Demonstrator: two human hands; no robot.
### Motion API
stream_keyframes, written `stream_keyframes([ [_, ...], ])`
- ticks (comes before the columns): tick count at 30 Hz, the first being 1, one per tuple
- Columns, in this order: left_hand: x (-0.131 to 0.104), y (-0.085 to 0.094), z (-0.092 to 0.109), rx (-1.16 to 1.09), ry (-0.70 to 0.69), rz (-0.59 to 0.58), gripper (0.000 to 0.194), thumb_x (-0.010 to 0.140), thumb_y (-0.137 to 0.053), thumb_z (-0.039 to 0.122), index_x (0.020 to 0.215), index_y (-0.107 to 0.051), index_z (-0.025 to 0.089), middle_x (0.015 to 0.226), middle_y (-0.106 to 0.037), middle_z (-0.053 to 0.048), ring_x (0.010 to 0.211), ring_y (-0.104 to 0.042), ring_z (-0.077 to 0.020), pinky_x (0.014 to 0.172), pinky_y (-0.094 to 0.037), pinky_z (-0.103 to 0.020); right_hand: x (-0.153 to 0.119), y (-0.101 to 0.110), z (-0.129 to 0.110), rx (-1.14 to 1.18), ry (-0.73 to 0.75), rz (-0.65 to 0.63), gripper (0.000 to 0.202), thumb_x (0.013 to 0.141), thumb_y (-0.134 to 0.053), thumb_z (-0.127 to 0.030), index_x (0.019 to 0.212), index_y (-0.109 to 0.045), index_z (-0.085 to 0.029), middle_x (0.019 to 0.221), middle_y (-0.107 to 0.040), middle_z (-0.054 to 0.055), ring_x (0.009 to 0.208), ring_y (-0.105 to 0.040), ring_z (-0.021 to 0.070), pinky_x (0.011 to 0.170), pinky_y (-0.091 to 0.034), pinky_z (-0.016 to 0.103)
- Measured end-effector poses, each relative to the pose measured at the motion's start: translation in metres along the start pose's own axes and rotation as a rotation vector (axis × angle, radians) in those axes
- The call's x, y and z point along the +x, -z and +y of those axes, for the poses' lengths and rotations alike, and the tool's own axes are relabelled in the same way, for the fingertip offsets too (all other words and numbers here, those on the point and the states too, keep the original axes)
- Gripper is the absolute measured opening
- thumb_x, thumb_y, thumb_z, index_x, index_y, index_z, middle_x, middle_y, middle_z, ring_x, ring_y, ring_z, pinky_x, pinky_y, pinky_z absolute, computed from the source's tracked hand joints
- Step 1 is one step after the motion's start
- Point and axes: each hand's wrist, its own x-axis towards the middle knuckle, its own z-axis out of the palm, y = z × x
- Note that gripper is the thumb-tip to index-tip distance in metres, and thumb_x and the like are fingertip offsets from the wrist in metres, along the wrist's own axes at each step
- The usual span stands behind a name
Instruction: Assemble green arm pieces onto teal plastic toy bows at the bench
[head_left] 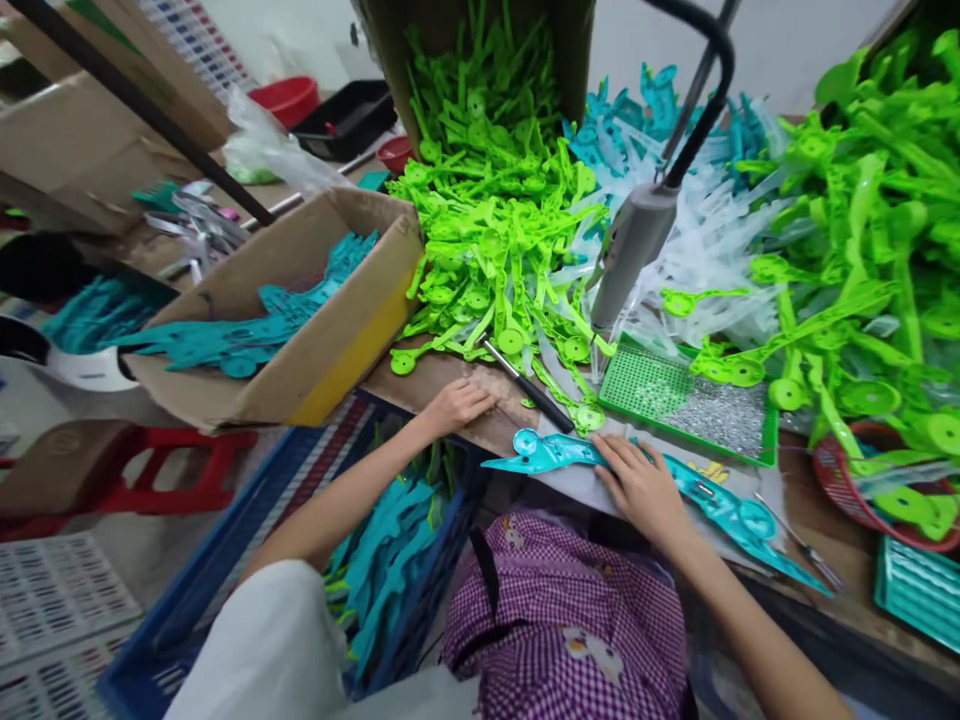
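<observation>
The turquoise plastic piece [739,520] lies along the near edge of the bench [802,500], on a pale sheet, its narrow tips pointing out to left and right. The right hand [645,485] lies across its middle, fingers extended and touching it; whether thumb and fingers pinch it or merely press down, I cannot tell. The left hand [457,405] rests on the bench near the same edge, left of the piece, fingers loosely bent, with nothing visible in its grasp.

Just beyond the piece, a green tray [637,378] holds small metal parts [727,415], with a black-handled tool [551,405] to its left. A power screwdriver [637,240] hangs above, near the tray's far left corner. Lime-green parts [495,240] and clear parts [712,230] are heaped toward the far side.

For steady handling, the long shape is best kept flat and supported on both sides of the middle, since pressure on one end could make it rock or swivel. The left hand could brace the left end. Light, even pressure should suit the thin plastic, and the forearm is best kept off the tips and clear of the tray's rim, lest the metal parts spill.
</observation>
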Motion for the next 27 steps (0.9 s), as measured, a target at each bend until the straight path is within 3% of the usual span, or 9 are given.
stream_keyframes([
  [2, -0.002, 0.004, 0.005, -0.001, 0.056, 0.057, 0.031, 0.096, -0.041, 0.027, 0.115, -0.065, 0.025, 0.112, -0.067, -0.012, 0.095, -0.061, -0.0209, 0.082, -0.04, -0.037, -0.002, 0.0, 0.004, 0.003, -0.004, 0.015, 0.044, 0.096, -0.042, -0.032, 0.139, -0.046, -0.023, 0.132, -0.059, 0.01, 0.121, -0.055, 0.0254, 0.102, -0.038, 0.047],
  [5, 0.002, 0.016, 0.024, -0.015, 0.257, 0.295, 0.037, 0.09, -0.056, 0.04, 0.124, -0.06, 0.026, 0.126, -0.06, -0.013, 0.112, -0.056, -0.0256, 0.092, -0.035, -0.041, -0.003, -0.004, 0.002, 0.008, -0.014, 0.048, 0.043, 0.096, -0.042, -0.031, 0.139, -0.047, -0.024, 0.131, -0.06, 0.01, 0.12, -0.056, 0.0246, 0.102, -0.038, 0.046],
  [8, 0.03, 0.031, 0.043, -0.04, 0.457, 0.571, 0.042, 0.089, -0.056, 0.043, 0.126, -0.058, 0.024, 0.118, -0.062, -0.012, 0.11, -0.056, -0.0244, 0.093, -0.035, -0.039, -0.004, -0.005, -0.001, 0.012, -0.009, 0.055, 0.044, 0.096, -0.043, -0.033, 0.139, -0.046, -0.025, 0.131, -0.06, 0.01, 0.121, -0.055, 0.0254, 0.103, -0.036, 0.048],
  [10, 0.062, 0.039, 0.052, -0.022, 0.543, 0.629, 0.048, 0.088, -0.057, 0.046, 0.128, -0.055, 0.02, 0.119, -0.061, -0.014, 0.112, -0.054, -0.0272, 0.091, -0.035, -0.04, -0.002, 0.001, -0.005, 0.019, -0.02, 0.095, 0.046, 0.095, -0.045, -0.037, 0.139, -0.046, -0.026, 0.132, -0.059, 0.01, 0.123, -0.054, 0.0265, 0.104, -0.034, 0.05],
  [12, 0.096, 0.043, 0.061, -0.003, 0.487, 0.589, 0.039, 0.091, -0.053, 0.041, 0.124, -0.057, 0.02, 0.117, -0.061, -0.013, 0.11, -0.054, -0.0267, 0.09, -0.034, -0.04, 0.002, 0.012, -0.012, 0.061, -0.03, 0.158, 0.045, 0.093, -0.049, -0.036, 0.138, -0.047, -0.026, 0.129, -0.06, 0.011, 0.12, -0.056, 0.0259, 0.104, -0.035, 0.049],
  [15, 0.14, 0.039, 0.076, 0.018, 0.316, 0.391, 0.024, 0.093, -0.052, 0.033, 0.108, -0.063, 0.019, 0.107, -0.065, -0.01, 0.101, -0.057, -0.025, 0.09, -0.032, -0.042, 0.01, 0.025, -0.022, 0.185, -0.023, 0.218, 0.037, 0.093, -0.05, -0.029, 0.129, -0.054, -0.024, 0.116, -0.067, 0.01, 0.107, -0.062, 0.023, 0.095, -0.044, 0.043],
  [20, 0.18, 0.015, 0.077, 0.082, 0.272, 0.18, 0.034, 0.08, -0.069, 0.028, 0.109, -0.059, 0.013, 0.111, -0.063, -0.014, 0.104, -0.054, -0.0293, 0.088, -0.034, -0.043, 0.003, 0.023, -0.026, 0.275, 0.009, 0.195, 0.027, 0.093, -0.049, -0.023, 0.116, -0.063, -0.026, 0.107, -0.069, 0.007, 0.096, -0.066, 0.0211, 0.087, -0.051, 0.04],
  [23, 0.184, 0.01, 0.064, -0.004, 0.191, 0.185, 0.035, 0.079, -0.069, 0.03, 0.109, -0.059, 0.014, 0.108, -0.065, -0.012, 0.105, -0.054, -0.0283, 0.09, -0.034, -0.043, -0.013, 0.029, -0.026, 0.363, -0.045, 0.24, 0.025, 0.091, -0.052, -0.021, 0.112, -0.065, -0.027, 0.102, -0.07, 0.006, 0.094, -0.066, 0.0209, 0.082, -0.054, 0.038],
  [27, 0.178, 0.024, 0.062, -0.3, 0.069, 0.381, 0.044, 0.075, -0.07, 0.041, 0.11, -0.058, 0.017, 0.11, -0.066, -0.008, 0.107, -0.056, -0.0243, 0.094, -0.034, -0.041, -0.001, 0.058, -0.035, 0.533, -0.186, 0.252, 0.02, 0.09, -0.054, -0.025, 0.105, -0.067, -0.027, 0.102, -0.07, 0.006, 0.097, -0.065, 0.0225, 0.084, -0.054, 0.039],
])
